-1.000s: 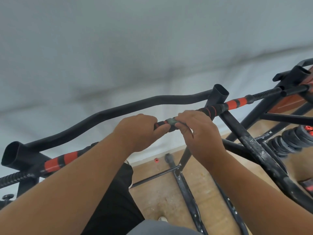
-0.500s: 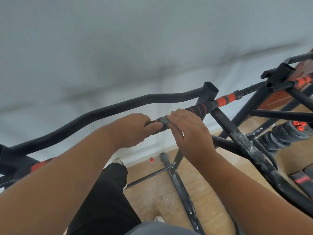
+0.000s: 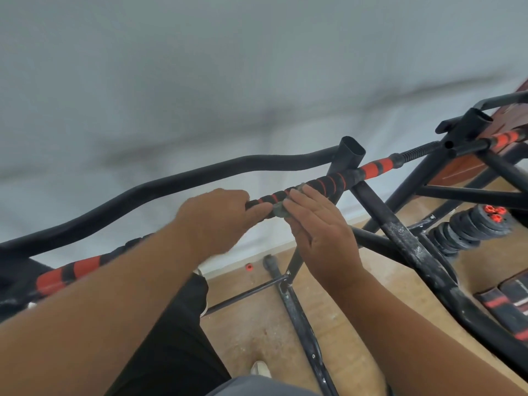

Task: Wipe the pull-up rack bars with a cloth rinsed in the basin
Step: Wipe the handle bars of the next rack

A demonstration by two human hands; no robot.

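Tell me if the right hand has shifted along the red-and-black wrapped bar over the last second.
Yes. The right hand with the small grey cloth slid rightward along the wrapped bar, nearer the open black tube joint.

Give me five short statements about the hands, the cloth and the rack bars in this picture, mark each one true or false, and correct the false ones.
1. The left hand grips the black-and-red wrapped grip bar. True.
2. The right hand holds a bright white towel. False: it presses a small grey cloth against the bar.
3. The curved plain black bar lies beyond the wrapped bar, nearer the wall. True.
4. Both hands hang clear of the rack. False: both are at the wrapped bar.
5. A stack of black weight plates lies on the floor at the right. True.
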